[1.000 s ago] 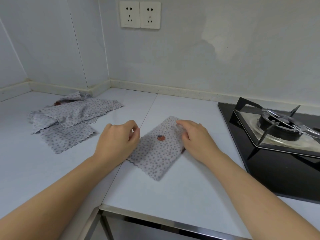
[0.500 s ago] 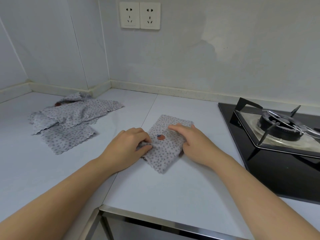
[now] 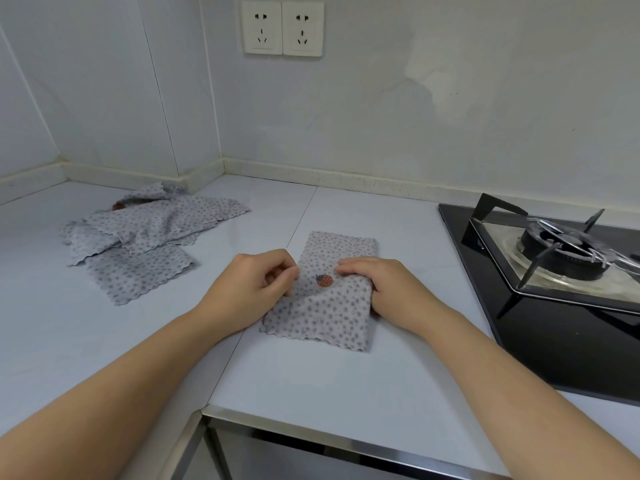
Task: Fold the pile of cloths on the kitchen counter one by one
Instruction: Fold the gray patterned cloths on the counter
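Observation:
A grey dotted cloth (image 3: 329, 306) with a small red strawberry patch lies folded into a narrow rectangle on the white counter (image 3: 311, 382), straight in front of me. My left hand (image 3: 249, 289) pinches its left edge between thumb and curled fingers. At the right edge my right hand (image 3: 384, 289) lies over the cloth. Its fingers are bent, their tips sit on the top layer near the patch, and the thumb is hidden. A loose pile of the same dotted cloths (image 3: 149, 233) lies unfolded at the back left, near the wall corner.
A black gas hob (image 3: 561, 306) with a metal burner stand (image 3: 561, 251) fills the right side of the counter. The counter's front edge, with a steel rim (image 3: 346, 441), runs below my forearms. Two wall sockets (image 3: 282, 27) sit above the back wall.
The cloth has been turned from a slanted lie to nearly square with the counter edge. Both hands have shifted onto its side edges, and the right fingers have curled.

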Action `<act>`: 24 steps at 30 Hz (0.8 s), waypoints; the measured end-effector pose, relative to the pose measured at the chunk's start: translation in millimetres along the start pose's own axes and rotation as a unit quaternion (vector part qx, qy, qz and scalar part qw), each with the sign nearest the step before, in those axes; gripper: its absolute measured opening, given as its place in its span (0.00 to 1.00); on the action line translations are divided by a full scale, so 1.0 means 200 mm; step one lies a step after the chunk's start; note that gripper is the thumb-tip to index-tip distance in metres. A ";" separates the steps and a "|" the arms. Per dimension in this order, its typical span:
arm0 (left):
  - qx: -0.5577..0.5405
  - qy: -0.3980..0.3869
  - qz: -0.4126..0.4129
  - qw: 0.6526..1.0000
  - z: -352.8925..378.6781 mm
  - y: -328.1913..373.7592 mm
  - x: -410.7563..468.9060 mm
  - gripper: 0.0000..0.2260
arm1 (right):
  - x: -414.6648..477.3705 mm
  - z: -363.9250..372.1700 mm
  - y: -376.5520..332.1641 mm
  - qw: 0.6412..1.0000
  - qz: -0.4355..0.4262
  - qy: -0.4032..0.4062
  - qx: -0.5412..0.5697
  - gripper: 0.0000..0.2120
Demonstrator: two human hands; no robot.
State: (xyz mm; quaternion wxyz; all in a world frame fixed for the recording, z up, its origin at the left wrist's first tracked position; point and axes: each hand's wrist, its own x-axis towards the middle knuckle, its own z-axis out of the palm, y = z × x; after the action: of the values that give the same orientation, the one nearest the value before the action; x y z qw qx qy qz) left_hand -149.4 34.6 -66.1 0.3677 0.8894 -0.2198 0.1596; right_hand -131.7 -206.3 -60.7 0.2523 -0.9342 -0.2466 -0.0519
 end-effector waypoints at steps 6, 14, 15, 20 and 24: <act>0.150 -0.105 0.051 0.982 0.01 -0.08 0.01 0.26 | 0.01 -0.01 0.01 0.993 0.072 0.082 -0.050 0.23; 0.179 -0.145 0.043 0.972 0.02 -0.05 0.00 0.31 | 0.01 -0.01 0.00 0.967 0.138 0.118 0.176 0.15; 0.177 -0.146 0.041 0.972 0.03 -0.05 -0.01 0.31 | 0.01 -0.01 -0.01 0.956 0.146 0.113 0.227 0.18; 0.173 -0.151 0.036 0.973 0.02 -0.04 -0.01 0.30 | 0.01 -0.05 -0.03 0.915 0.153 0.081 0.364 0.09; 0.078 -0.076 -0.057 0.992 0.03 0.02 0.00 0.26 | 0.00 -0.04 -0.04 0.878 0.131 0.073 0.455 0.11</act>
State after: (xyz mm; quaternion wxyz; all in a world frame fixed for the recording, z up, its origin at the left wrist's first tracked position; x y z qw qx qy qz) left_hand -150.0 28.3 -66.9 0.2876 0.9361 -0.1832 0.0868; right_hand -135.5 -204.5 -51.1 0.6711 -0.7341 -0.0993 0.0314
